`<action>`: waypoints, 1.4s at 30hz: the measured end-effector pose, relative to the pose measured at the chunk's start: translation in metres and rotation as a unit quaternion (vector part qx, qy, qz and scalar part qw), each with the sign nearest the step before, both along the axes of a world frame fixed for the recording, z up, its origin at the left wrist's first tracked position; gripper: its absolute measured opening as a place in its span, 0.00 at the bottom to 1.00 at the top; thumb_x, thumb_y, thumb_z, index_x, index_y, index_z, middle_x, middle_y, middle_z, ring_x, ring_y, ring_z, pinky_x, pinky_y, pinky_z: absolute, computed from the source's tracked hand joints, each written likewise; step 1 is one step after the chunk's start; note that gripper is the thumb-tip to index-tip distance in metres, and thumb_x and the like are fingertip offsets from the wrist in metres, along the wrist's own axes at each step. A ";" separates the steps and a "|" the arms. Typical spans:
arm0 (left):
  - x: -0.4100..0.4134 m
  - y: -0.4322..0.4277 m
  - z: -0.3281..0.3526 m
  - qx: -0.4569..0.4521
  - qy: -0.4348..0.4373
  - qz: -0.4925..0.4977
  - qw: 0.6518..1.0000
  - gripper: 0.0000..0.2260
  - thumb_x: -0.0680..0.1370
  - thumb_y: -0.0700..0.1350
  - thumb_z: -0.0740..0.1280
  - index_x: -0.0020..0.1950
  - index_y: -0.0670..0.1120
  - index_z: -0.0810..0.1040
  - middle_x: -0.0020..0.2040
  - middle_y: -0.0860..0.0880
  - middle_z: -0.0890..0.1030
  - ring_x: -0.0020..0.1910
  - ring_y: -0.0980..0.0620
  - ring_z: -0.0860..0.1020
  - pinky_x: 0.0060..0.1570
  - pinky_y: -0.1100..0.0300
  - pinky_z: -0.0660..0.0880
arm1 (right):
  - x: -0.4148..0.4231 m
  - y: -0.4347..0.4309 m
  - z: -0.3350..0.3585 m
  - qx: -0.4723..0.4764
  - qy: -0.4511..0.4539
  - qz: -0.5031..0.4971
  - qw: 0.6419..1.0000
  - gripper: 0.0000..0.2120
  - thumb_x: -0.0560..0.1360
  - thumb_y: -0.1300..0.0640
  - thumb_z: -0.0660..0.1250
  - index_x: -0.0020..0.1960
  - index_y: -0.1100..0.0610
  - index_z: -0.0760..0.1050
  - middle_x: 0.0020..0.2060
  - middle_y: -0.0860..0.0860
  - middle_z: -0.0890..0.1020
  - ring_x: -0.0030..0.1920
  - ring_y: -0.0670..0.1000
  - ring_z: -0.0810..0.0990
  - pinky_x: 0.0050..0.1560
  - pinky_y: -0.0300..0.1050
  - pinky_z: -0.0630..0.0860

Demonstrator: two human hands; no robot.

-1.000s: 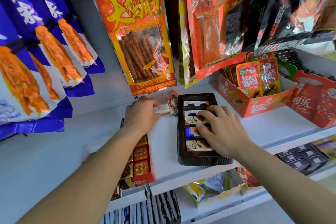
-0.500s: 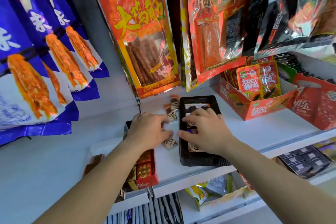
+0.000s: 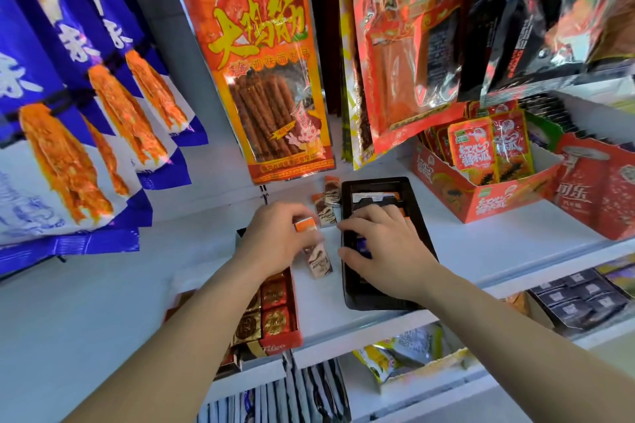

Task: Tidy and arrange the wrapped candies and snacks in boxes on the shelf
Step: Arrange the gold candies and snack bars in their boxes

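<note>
Left hand (image 3: 275, 244) is curled, with an orange-ended candy (image 3: 305, 226) pinched at the fingertips (blurred), just left of the black tray (image 3: 352, 288). A second candy (image 3: 319, 261) is laid on the shelf (image 3: 481, 251) right below that hand, and two more candies (image 3: 326, 213) are seen by the tray's far left corner. Right hand (image 3: 381, 251) is spread flat over the tray's contents; a red box (image 3: 278, 347) is seated at the shelf's front edge, under the left forearm.

Blue bags (image 3: 37, 31) hang at left; 1 orange bag (image 3: 254, 45) (brown sticks visible) hangs beside them.
</note>
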State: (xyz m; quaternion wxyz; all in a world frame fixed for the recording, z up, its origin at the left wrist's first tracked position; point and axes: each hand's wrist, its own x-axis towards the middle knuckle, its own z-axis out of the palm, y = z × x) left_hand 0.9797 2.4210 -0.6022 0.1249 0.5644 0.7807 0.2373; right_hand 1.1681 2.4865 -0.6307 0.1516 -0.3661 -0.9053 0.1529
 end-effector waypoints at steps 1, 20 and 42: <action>0.000 -0.003 0.003 0.032 -0.024 0.006 0.999 0.10 0.73 0.52 0.76 0.52 0.56 0.83 0.47 0.57 0.82 0.50 0.54 0.79 0.49 0.54 0.77 | 0.000 0.000 0.001 -0.010 0.004 0.003 1.000 0.26 0.77 0.40 0.63 0.73 0.44 0.67 0.66 0.44 0.72 0.68 0.53 0.65 0.68 0.54 0.64; 0.001 0.052 -0.015 -0.199 0.241 -0.137 0.940 0.27 0.79 0.59 0.63 0.78 0.60 0.60 0.81 0.54 0.55 0.77 0.46 0.60 0.73 0.45 0.63 | 0.040 0.007 -0.016 0.047 0.010 -0.061 0.997 0.14 0.81 0.48 0.48 0.49 0.49 0.71 0.50 0.47 0.76 0.51 0.55 0.73 0.52 0.52 0.70; 0.005 0.044 -0.012 -0.133 0.083 0.170 0.973 0.12 0.75 0.56 0.71 0.50 0.50 0.77 0.46 0.51 0.78 0.48 0.48 0.72 0.53 0.49 0.65 | 0.038 0.014 -0.023 0.147 0.000 -0.111 0.983 0.11 0.79 0.49 0.52 0.47 0.52 0.70 0.46 0.50 0.77 0.45 0.56 0.75 0.45 0.52 0.73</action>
